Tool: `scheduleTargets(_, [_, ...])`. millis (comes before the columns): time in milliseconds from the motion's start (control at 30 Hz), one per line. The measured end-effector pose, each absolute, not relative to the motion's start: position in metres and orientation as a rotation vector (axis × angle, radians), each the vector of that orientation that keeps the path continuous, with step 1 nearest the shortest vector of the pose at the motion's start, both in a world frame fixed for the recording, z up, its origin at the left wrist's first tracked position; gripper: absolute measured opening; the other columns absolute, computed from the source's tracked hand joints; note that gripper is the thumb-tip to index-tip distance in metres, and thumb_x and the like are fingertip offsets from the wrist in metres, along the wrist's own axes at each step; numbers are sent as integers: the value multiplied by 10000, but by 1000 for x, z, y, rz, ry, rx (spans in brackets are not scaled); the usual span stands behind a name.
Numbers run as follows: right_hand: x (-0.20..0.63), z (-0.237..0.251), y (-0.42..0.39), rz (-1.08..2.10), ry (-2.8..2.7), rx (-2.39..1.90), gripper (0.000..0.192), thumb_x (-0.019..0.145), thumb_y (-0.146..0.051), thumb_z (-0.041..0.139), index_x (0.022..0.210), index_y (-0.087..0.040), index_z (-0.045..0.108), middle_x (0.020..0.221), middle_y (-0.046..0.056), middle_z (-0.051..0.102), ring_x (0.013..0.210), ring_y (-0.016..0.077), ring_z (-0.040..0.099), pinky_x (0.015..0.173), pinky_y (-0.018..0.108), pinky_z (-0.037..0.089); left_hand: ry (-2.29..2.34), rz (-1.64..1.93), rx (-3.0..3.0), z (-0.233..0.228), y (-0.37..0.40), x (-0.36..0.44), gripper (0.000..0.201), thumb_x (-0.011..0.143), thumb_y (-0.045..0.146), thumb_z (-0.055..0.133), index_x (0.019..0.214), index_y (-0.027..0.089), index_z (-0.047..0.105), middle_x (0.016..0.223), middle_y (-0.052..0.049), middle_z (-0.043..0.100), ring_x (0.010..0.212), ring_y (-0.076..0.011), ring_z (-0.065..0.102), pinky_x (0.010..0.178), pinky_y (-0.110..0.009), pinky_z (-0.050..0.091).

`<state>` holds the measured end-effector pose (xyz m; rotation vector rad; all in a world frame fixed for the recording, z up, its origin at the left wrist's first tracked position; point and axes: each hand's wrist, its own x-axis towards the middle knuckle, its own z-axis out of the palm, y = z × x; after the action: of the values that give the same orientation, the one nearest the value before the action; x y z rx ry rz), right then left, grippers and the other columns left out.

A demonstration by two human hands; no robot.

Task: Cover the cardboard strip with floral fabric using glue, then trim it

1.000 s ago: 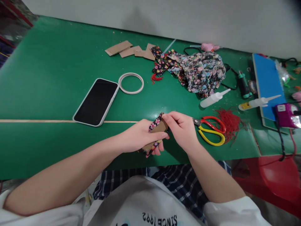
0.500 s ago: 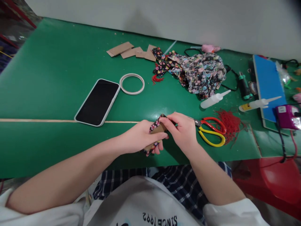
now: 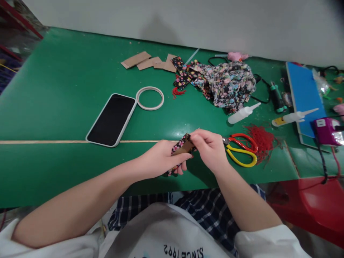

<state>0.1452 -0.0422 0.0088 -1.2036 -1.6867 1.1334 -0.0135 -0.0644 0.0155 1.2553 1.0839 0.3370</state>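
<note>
My left hand [image 3: 164, 157] is closed around a small piece of brown cardboard [image 3: 184, 147] edged with black floral fabric [image 3: 177, 145]. The thumb lies across the cardboard and the fingers curl beneath it. At its upper right end, my right hand [image 3: 211, 146] pinches the fabric edge between thumb and forefinger. Just right of that hand are scissors [image 3: 243, 157] with one red and one yellow handle. Their blades are mostly hidden behind the hand.
A phone [image 3: 111, 120] and a tape roll [image 3: 149, 98] lie left on the green table [image 3: 67, 82]. Farther back are cardboard pieces [image 3: 136, 59] and crumpled floral fabric [image 3: 231, 84]. To the right are red tassel threads [image 3: 260, 143], a white glue bottle [image 3: 242, 115], and a blue board [image 3: 305, 96].
My right thumb and forefinger have shifted slightly along the upper edge, and the piece's upper end shows more. The left hand keeps its hold. The whole view has tilted a little.
</note>
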Motion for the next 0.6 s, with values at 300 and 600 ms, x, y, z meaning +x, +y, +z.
scheduleTargets(300, [142, 11, -41, 679, -2026, -1134, 266, 820, -327, 596, 601, -177, 598, 549, -33, 542, 534, 69, 476, 533, 204, 364, 1068, 343, 1202, 16, -63, -12, 335, 829, 392, 517, 617, 158, 628, 540, -41, 632, 474, -145, 589, 450, -225, 466])
scheduleTargets(600, [146, 2, -41, 1226, -1587, -1165, 625, 860, -650, 244, 703, -187, 634, 556, -4, 554, 477, 86, 487, 462, 226, 376, 983, 433, 1008, 22, -63, -17, 233, 816, 359, 585, 759, 145, 654, 595, -37, 664, 522, -147, 634, 458, -221, 507])
